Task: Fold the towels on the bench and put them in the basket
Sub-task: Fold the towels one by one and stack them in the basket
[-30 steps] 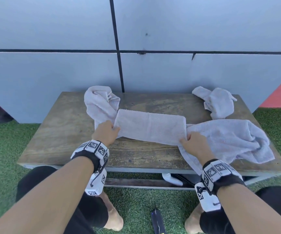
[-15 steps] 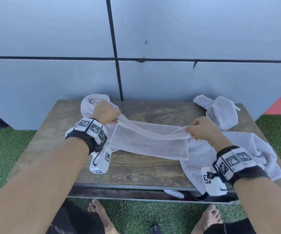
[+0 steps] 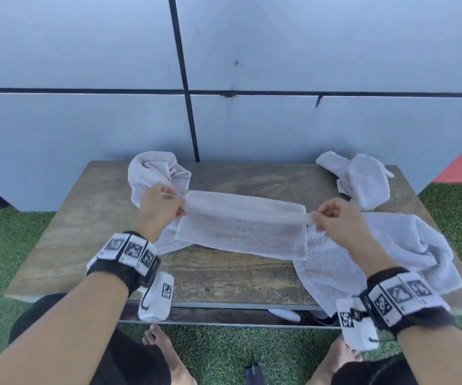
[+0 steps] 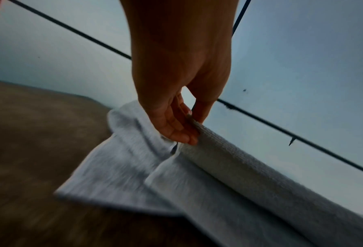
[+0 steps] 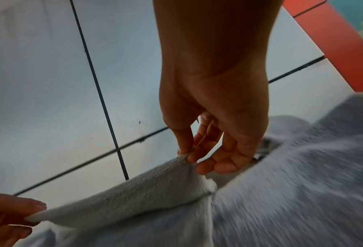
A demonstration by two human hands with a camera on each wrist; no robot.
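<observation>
Above the worktop, the left hand and right hand each pinch an end of the folded towel, stretched between them.

Both arms reaching forward, left hand and right hand raised, each grip pinched thumb to fingertips

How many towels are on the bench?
4: one held up in the middle, one bunched back left, one bunched back right, one spread front right. Others may be hidden.
</observation>
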